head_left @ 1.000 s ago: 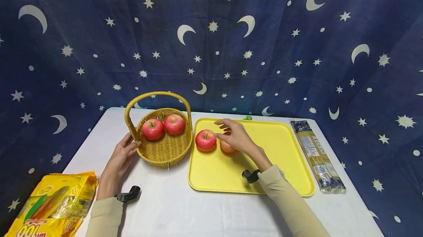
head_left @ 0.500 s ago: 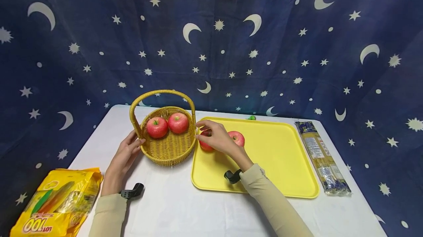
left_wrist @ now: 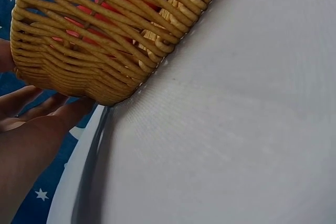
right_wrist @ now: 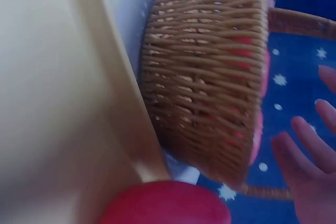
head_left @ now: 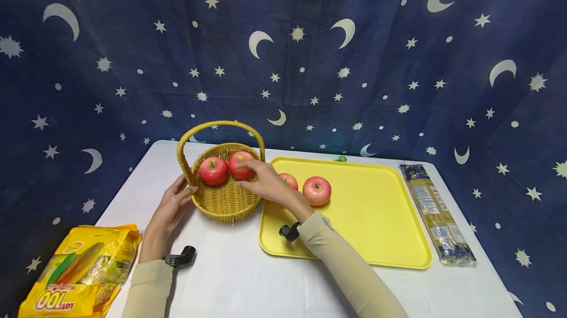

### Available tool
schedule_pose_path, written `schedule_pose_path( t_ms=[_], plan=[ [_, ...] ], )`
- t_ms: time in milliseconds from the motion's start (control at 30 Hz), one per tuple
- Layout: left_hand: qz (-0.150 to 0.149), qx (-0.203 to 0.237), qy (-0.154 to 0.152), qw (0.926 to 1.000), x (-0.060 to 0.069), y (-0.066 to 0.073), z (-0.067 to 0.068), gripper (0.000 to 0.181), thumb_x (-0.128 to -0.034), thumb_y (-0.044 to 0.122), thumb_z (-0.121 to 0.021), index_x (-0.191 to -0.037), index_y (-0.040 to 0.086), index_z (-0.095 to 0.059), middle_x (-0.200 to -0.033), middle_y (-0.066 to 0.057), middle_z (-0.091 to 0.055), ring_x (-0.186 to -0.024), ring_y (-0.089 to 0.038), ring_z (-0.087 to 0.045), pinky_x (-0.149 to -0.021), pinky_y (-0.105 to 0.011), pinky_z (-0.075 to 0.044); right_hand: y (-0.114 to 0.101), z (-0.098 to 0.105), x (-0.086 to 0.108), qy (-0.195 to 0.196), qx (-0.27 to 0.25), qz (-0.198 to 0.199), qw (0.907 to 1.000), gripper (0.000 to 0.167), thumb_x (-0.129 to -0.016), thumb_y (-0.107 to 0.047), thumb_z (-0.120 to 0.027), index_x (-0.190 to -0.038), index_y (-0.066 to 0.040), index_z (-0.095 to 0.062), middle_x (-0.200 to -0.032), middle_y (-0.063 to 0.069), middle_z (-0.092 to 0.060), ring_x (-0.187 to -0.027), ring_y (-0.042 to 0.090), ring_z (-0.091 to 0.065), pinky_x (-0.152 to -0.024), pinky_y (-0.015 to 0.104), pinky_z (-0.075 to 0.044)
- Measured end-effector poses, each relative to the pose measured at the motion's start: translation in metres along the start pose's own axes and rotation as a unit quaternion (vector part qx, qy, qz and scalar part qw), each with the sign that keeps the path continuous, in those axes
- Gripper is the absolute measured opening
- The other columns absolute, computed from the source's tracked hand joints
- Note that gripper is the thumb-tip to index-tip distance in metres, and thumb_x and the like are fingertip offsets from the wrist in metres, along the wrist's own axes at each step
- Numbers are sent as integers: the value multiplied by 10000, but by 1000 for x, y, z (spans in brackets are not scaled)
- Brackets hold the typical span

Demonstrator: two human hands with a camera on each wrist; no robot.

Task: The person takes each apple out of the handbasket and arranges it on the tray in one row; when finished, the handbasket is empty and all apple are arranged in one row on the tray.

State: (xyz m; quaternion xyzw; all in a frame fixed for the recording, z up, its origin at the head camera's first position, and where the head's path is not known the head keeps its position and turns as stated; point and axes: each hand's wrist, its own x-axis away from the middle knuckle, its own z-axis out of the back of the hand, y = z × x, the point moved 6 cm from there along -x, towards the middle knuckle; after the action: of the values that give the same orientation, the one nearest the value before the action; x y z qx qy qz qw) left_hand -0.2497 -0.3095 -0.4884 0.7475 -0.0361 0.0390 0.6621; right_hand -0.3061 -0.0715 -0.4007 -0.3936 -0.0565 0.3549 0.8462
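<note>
My left hand point(head_left: 170, 207) holds the near left side of the wicker basket point(head_left: 226, 209), its thumb at the rim and its other fingers against the outer wall. Inside lie two red apples, a left apple point(head_left: 213, 171) and a right apple point(head_left: 239, 163). Over the basket's right part hovers my right hand point(head_left: 266, 182), fingers spread and nothing held; in the head view it covers part of the right apple. Two more apples sit on the yellow tray point(head_left: 363, 219): one point(head_left: 289, 180) is partly hidden behind the right hand, the other point(head_left: 317, 190) shows whole.
To the tray's right lies a long clear packet point(head_left: 436, 214) of thin yellowish contents. A yellow plastic bag point(head_left: 79, 269) rests at the table's left front. Something small and green point(head_left: 340, 159) is behind the tray. A dark star-patterned cloth point(head_left: 301, 52) hangs around the table.
My right hand has moved left, from above the tray's apples to over the basket, uncovering the right-hand tray apple. The left hand stays at the basket. The whole head view has shifted slightly.
</note>
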Motion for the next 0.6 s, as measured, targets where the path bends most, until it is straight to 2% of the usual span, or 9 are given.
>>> schedule_pose_path(
  t_ms=[100, 200, 300, 400, 467, 600],
  plan=[
    [-47, 62, -15, 10000, 0, -1, -1, 735, -1057, 89, -486, -1662, 87, -70, -1727, -170, -75, -1490, -247, -290, -1001, -106, -451, 0, -8, -11, -69, 251, -93, 9996, 475, -931, -226, -757, -1368, -89, -631, -1396, 73, -640, -1277, 264, -606, -1048, 357, -521],
    [-86, 105, -19, 9999, 1, 0, 0, 728, -1058, 89, -481, -1661, 81, -74, -1725, -174, -82, -1462, -218, -321, -998, -104, -451, 0, -16, -24, -69, 351, -133, 9993, 493, -922, -225, -761, -1376, -95, -620, -1430, 65, -605, -1320, 252, -564, -1047, 335, -521],
    [-120, 120, -36, 9999, 1, 0, -1, 717, -1061, 88, -471, -1660, 77, -77, -1723, -169, -93, -1452, -213, -330, -1003, -107, -450, 2, -21, -34, -95, 432, -121, 9989, 573, -914, -239, -767, -1430, -76, -579, -1506, 92, -543, -1440, 276, -443, -1164, 390, -426],
    [-83, 90, 10, 9999, 0, -2, -1, 717, -1061, 88, -473, -1661, 83, -82, -1727, -152, -95, -1474, -230, -311, -1008, -110, -452, 6, -25, -41, -172, 476, -148, 9986, 671, -923, -252, -760, -1511, -66, -495, -1587, 125, -460, -1544, 312, -283, -1261, 454, -270],
    [-49, 91, 55, 9999, -1, -3, -1, 722, -1057, 84, -476, -1662, 86, -81, -1729, -145, -91, -1500, -271, -277, -1010, -117, -458, 10, -28, -45, -245, 498, -255, 9981, 721, -933, -270, -749, -1557, -91, -435, -1628, 127, -404, -1573, 327, -204, -1280, 478, -208],
    [-39, 101, 110, 9999, -2, -4, 1, 724, -1050, 68, -478, -1661, 86, -90, -1731, -141, -87, -1514, -305, -254, -1010, -128, -466, 16, -34, -52, -317, 583, -424, 9969, 747, -936, -270, -740, -1584, -122, -398, -1654, 106, -366, -1586, 314, -156, -1288, 479, -175]
  ],
)
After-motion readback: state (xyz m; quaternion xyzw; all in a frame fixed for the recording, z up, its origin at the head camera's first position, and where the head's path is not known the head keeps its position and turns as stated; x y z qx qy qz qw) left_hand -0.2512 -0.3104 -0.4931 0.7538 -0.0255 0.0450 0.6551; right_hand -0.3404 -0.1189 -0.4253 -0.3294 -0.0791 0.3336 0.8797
